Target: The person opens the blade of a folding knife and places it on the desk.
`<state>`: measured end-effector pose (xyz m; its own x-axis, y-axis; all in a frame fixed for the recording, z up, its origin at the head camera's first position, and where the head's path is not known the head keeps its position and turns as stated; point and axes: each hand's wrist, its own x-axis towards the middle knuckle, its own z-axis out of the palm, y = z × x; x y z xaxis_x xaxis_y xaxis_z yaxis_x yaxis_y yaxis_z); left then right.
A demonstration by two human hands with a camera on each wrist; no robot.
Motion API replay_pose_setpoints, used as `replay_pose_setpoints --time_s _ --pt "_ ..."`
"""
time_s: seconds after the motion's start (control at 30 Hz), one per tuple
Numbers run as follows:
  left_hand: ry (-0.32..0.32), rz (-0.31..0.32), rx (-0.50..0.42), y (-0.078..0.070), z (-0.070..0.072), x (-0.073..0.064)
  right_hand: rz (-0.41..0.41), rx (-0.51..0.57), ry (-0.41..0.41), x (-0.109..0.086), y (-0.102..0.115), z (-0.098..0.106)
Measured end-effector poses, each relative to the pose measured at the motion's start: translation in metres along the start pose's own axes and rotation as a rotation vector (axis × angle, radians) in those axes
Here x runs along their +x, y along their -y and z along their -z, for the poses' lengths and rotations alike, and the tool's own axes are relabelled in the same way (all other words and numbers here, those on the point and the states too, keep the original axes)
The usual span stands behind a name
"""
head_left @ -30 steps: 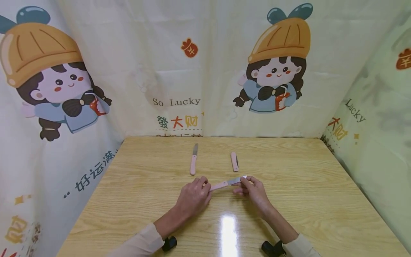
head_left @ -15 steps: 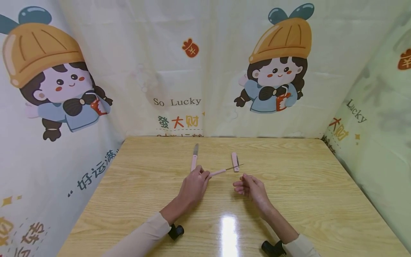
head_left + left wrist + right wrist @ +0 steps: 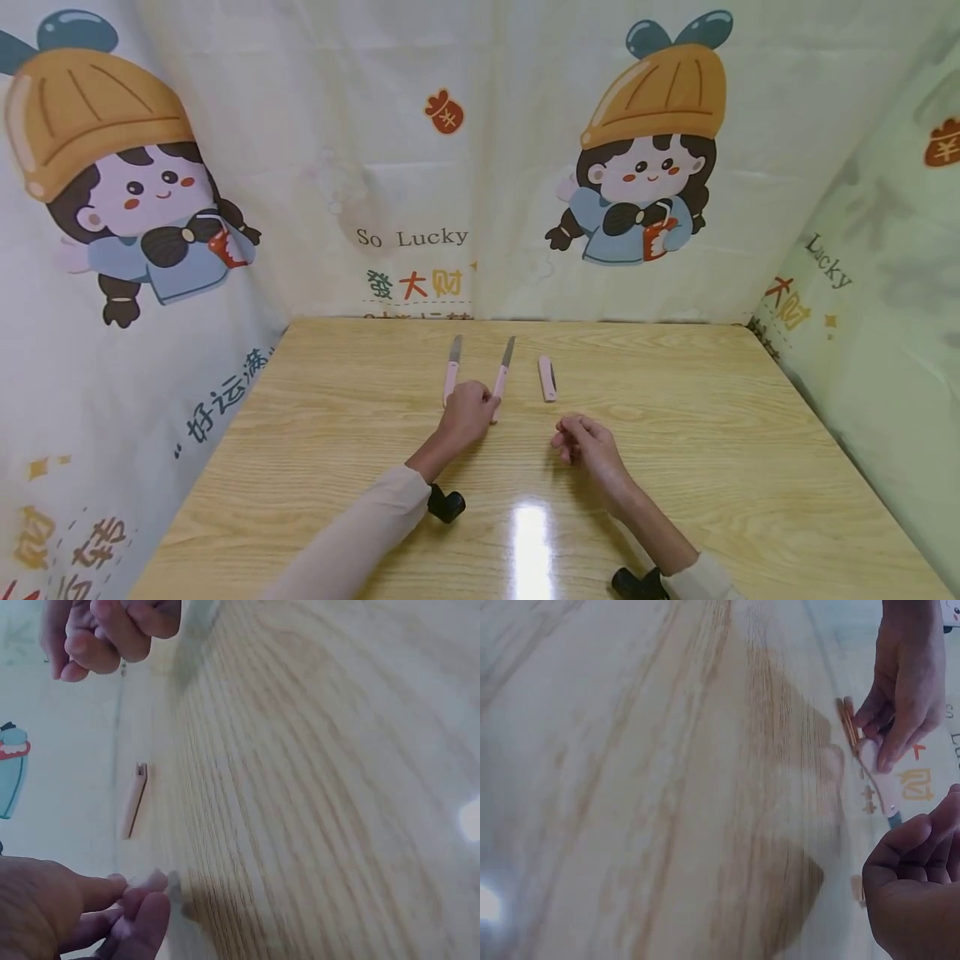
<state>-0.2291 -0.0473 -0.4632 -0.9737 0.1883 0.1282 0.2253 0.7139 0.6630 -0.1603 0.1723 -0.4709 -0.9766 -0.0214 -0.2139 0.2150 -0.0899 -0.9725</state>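
My left hand [image 3: 468, 412] pinches the pink handle of an unfolded folding knife [image 3: 503, 380], whose blade points to the back of the table. In the right wrist view, finger and thumb grip that pink handle [image 3: 881, 776] low over the wood. A second unfolded pink folding knife [image 3: 452, 373] lies just left of it, its handle end partly hidden by the left hand. To the right lies a folded pink folding knife [image 3: 547, 379]. My right hand [image 3: 592, 450], fingers loosely curled, hovers nearer me than the folded knife and holds nothing.
The wooden table [image 3: 315, 417] backs onto a printed curtain [image 3: 517, 167], which also hangs at both sides. Black wrist cameras [image 3: 447, 505] sit under both forearms. A bright light reflection shows on the tabletop near the front.
The right hand has let go of the blade. My left hand has carried the knife away toward the back, turning it from sideways to blade pointing away, beside the other unfolded knife.
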Motion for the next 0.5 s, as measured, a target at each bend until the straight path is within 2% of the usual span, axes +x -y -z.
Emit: replay_pose_setpoints --time_s 0.13,0.2,0.4,0.5 --pt "0.013 0.035 0.059 0.0 -0.004 0.003 -0.016 0.015 -0.002 -0.002 -0.001 -0.001" --pt "0.008 0.033 0.102 0.0 -0.006 0.004 -0.019 0.023 -0.004 -0.003 -0.001 -0.002" --pt "-0.026 -0.074 0.248 0.0 -0.014 0.007 -0.013 0.03 -0.019 -0.004 -0.004 -0.001" --pt "-0.032 -0.113 0.31 0.001 -0.017 0.008 -0.013 0.01 0.007 -0.006 -0.006 -0.002"
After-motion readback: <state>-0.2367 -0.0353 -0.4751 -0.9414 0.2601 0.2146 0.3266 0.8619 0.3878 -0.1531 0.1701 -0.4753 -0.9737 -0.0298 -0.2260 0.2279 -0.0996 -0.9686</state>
